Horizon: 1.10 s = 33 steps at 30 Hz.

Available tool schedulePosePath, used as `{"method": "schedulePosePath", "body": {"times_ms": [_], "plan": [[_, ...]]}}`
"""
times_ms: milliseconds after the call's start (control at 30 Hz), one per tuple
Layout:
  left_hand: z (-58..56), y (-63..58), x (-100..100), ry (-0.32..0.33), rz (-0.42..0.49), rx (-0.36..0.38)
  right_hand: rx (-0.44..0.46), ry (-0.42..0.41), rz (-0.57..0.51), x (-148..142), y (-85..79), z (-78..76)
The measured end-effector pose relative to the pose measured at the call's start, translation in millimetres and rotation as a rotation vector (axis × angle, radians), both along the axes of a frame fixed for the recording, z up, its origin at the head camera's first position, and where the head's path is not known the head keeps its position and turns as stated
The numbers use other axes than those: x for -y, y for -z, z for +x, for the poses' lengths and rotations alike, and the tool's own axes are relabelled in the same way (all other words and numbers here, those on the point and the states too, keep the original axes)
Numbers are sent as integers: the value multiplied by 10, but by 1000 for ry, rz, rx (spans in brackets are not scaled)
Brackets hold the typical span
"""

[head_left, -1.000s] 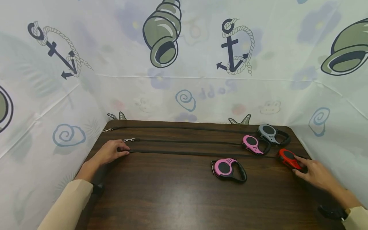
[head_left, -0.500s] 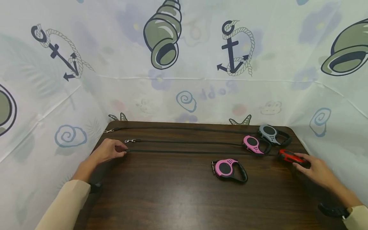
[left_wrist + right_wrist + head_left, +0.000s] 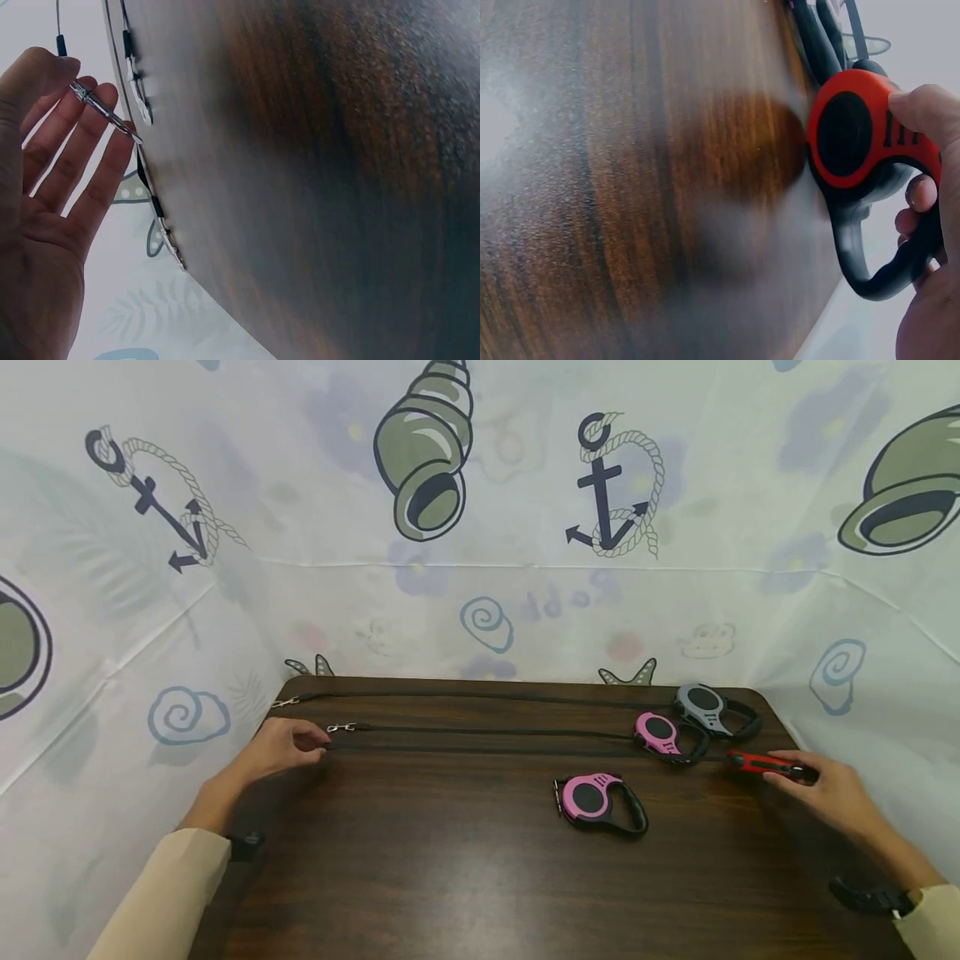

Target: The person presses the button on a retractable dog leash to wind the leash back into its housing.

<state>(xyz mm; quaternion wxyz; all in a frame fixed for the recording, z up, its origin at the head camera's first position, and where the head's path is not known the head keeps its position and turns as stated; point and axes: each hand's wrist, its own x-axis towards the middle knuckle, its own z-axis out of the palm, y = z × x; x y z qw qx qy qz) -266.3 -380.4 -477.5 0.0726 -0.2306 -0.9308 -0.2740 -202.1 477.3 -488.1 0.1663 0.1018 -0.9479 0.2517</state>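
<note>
In the head view, my right hand point(image 3: 832, 789) grips a red retractable dog leash point(image 3: 750, 762) at the right side of the table. The right wrist view shows its red casing point(image 3: 877, 105) with the thumb on the face and fingers behind. Its black cord point(image 3: 487, 751) runs straight across to my left hand point(image 3: 279, 747). There the thumb and forefinger pinch the metal snap clip point(image 3: 109, 116) at the cord's end, the other fingers spread out. A pink leash point(image 3: 656, 732) and a grey leash point(image 3: 701, 706) lie behind, their cords drawn out leftward.
Another pink leash point(image 3: 588, 795), its cord wound in, lies on the dark wooden table point(image 3: 450, 877) right of centre. Two metal clips, a near one point(image 3: 341, 727) and a far one point(image 3: 285, 702), lie at the left. Patterned white cloth point(image 3: 525, 610) hangs around the table.
The red leash has turned onto its edge in my right hand. My left hand has shifted slightly left and up with the cord end, and the cord now stretches straighter and higher in view.
</note>
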Motion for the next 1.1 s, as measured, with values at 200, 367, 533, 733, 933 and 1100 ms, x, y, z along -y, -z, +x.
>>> {"method": "schedulePosePath", "body": {"times_ms": [200, 367, 533, 733, 933, 1100], "plan": [[0, -11, -6, 7, 40, -19, 83, 36, -16, -1, -94, 7], [-14, -20, 13, 24, 84, 14, 160, 40, -42, -18, -161, -2], [-20, -38, 50, 12, 117, 46, 197, 12, -67, -49, -205, -23], [8, -97, 78, -3, 120, 87, 279, 19, -79, -70, -251, -18], [73, -126, 121, -9, 122, 85, 338, -18, -117, -118, -317, 5], [120, -148, 151, -5, 125, 85, 376, -51, -205, -153, -349, 14]]}}
